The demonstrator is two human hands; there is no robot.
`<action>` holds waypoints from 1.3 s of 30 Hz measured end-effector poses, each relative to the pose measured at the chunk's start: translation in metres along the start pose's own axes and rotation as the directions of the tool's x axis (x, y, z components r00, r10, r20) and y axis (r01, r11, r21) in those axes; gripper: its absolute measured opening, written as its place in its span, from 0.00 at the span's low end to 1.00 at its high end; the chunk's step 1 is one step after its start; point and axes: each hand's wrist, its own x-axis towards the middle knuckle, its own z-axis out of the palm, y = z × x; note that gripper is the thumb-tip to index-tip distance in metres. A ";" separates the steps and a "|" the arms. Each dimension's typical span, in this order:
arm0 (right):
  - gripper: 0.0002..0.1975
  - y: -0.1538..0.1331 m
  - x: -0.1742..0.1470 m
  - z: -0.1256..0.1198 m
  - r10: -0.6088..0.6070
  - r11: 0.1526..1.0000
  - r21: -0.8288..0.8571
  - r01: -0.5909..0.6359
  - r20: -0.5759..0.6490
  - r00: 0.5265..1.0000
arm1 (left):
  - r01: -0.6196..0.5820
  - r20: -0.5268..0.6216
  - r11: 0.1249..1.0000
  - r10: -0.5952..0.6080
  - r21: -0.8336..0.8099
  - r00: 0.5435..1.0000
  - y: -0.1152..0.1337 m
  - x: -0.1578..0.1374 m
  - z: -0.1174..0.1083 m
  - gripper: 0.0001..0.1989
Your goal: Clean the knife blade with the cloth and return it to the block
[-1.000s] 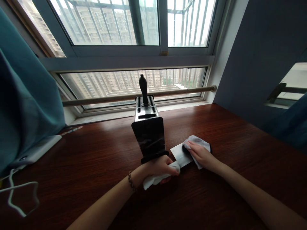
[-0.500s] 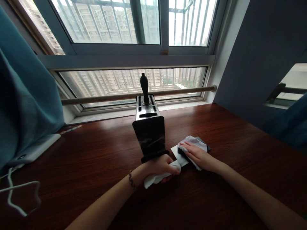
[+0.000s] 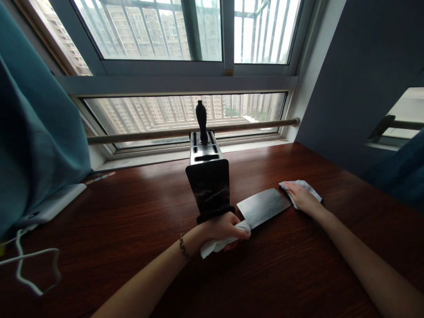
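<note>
Flat on the desk (image 3: 281,269), a cleaver (image 3: 264,206): left hand (image 3: 227,226) clamped on white paper (image 3: 214,247) round one end, right hand (image 3: 302,197) over a cloth (image 3: 310,189) just beyond the other (clenched, I can't tell). Upper face seems wiped; underside hidden, perhaps left.

A glossy reddish-brown wooden tabletop (image 3: 281,269) spreads out beneath your hands.
Just beyond your left hand (image 3: 225,227), you have a black-and-silver knife block (image 3: 212,190) standing upright on it. A light cloth (image 3: 308,187) with a dark edge lies under your right hand (image 3: 298,197); between your hands, the cleaver (image 3: 263,207) spans the wood, though you can't tell whether its blade touches. Well to the left of your left hand rest a white device (image 3: 61,206), a loose white cable (image 3: 24,280) and, farther back, a small patterned strip (image 3: 100,177).
</note>
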 end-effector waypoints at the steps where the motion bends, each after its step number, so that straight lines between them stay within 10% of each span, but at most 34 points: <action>1: 0.29 -0.001 0.000 -0.006 0.039 0.999 0.003 -0.039 -0.049 0.998 | 0.000 0.000 1.000 0.000 0.001 1.000 0.000 0.000 0.000 0.13; 6: 0.31 -0.036 -0.009 -0.025 0.113 0.979 0.187 -0.083 -0.159 0.981 | -0.001 0.007 1.000 0.001 0.006 1.000 0.000 0.000 -0.001 0.12; 9: 0.24 -0.079 -0.025 -0.017 -0.187 0.881 0.440 0.173 -0.012 0.982 | -0.003 0.020 1.000 0.002 0.007 1.000 0.000 -0.001 -0.001 0.13; 13: 0.21 -0.129 -0.047 0.001 -0.632 0.742 0.441 0.505 0.209 0.746 | -0.015 0.005 1.000 0.015 -0.010 1.000 -0.001 0.000 0.000 0.13; 15: 0.23 -0.138 -0.050 0.006 -0.641 0.754 0.390 0.528 0.262 0.721 | -0.021 0.003 1.000 0.022 -0.016 1.000 -0.001 0.001 0.000 0.13; 22: 0.32 -0.077 -0.027 0.007 -0.257 0.966 0.040 0.254 0.183 0.949 | 0.022 0.016 1.000 -0.022 0.006 1.000 0.004 -0.001 0.000 0.13; 26: 0.38 -0.053 -0.020 0.005 -0.130 0.989 -0.052 0.139 0.144 0.981 | 0.015 0.010 1.000 -0.015 0.022 1.000 0.003 -0.001 0.000 0.13; 29: 0.39 -0.070 -0.027 0.004 -0.208 0.975 -0.023 0.219 0.225 0.952 | 0.018 0.015 0.999 -0.018 0.029 1.000 0.001 0.001 -0.001 0.13; 35: 0.32 -0.127 -0.044 -0.003 -0.585 0.811 0.279 0.514 0.397 0.707 | 0.010 0.036 0.999 -0.011 0.041 0.999 0.005 0.000 -0.002 0.13; 39: 0.30 -0.135 -0.044 -0.004 -0.573 0.819 0.246 0.519 0.424 0.702 | 0.004 0.040 0.999 -0.005 0.042 0.999 0.007 -0.002 -0.001 0.13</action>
